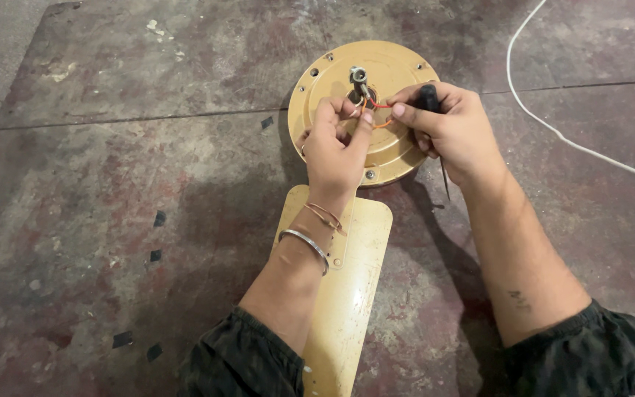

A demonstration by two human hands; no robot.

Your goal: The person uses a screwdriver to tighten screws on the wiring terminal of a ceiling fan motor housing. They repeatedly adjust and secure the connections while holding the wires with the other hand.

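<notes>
A round tan fan motor housing (398, 70) lies flat on the floor, a short metal shaft (359, 76) standing up at its centre. Red and orange wires (382, 107) come out beside the shaft. My left hand (336, 143) pinches the wires between thumb and fingers. My right hand (450, 125) touches the red wire with its fingertips while it grips a black-handled tool (428, 94), whose thin metal shank (445, 180) points down past the wrist. A tan fan blade (354, 294) runs from the housing toward me, under my left forearm.
The floor (112, 184) is worn reddish concrete with grooves and dark chips. A white cable (553, 129) curves across the upper right. My dark sleeves fill the bottom edge.
</notes>
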